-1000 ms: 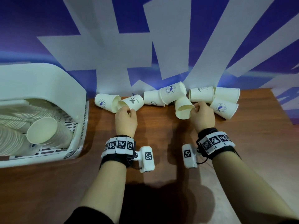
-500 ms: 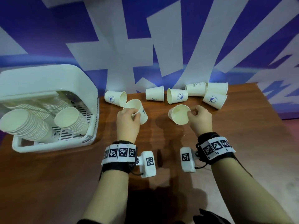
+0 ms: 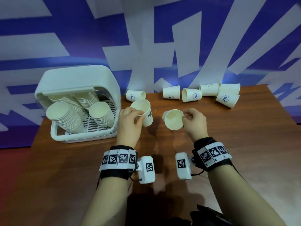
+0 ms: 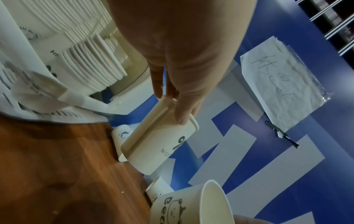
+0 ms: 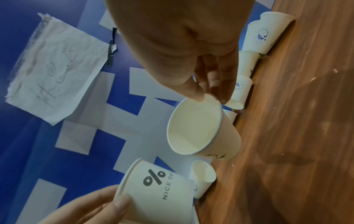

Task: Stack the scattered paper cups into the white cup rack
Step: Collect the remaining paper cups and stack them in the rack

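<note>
Nearest, at frame centre, the left hand (image 3: 128, 123) pinches the rim of a "%" cup (image 3: 144, 114) and the right hand (image 3: 193, 122) pinches a second cup (image 3: 173, 119), both lifted off the table (image 3: 244, 144). At middle left the white cup rack (image 3: 78, 82) already holds several nested stacks, count unclear. Farthest, six loose cups (image 3: 227, 99) lie along the table's back edge, so I judge eight cups remain

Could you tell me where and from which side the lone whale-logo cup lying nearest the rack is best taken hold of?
Probably by the rim. The whale-logo cup lies on its side beside the white cup rack, its open mouth turned right and away from it, with bare table there. Coming from that right side, a thumb inside and fingers outside could pinch the rim, as both hands do now.
</note>
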Demonstrator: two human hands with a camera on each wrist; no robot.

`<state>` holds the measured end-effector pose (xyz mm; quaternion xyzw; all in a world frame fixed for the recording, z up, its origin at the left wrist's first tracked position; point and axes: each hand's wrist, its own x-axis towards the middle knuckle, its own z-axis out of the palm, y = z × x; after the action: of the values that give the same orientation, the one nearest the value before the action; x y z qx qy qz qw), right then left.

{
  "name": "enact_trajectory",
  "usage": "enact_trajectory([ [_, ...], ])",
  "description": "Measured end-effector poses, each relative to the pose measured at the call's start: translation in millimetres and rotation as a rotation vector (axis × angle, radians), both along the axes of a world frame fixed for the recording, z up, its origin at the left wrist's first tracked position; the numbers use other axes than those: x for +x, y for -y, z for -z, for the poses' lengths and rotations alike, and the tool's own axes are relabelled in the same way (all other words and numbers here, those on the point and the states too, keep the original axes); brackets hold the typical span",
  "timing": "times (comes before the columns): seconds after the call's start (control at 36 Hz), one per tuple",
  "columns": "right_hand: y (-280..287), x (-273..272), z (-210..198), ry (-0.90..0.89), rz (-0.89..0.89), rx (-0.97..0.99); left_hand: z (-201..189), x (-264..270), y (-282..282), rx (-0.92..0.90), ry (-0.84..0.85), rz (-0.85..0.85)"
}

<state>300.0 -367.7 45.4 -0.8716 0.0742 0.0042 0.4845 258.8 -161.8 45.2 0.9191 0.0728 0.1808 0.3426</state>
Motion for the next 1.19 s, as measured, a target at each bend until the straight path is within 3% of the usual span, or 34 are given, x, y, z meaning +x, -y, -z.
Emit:
enact_trajectory([
  [0.67, -125.5, -27.4, -29.0, 0.145, -0.002, 0.082, -36.4, -27.6, -120.9, -0.099, 0.238, 0.035],
  [1.19, -180.9, -34.4, -20.5, 0.201, 0.103, 0.113, -13.5, -23.8, -186.8, 0.021, 0.286, 0.111],
])
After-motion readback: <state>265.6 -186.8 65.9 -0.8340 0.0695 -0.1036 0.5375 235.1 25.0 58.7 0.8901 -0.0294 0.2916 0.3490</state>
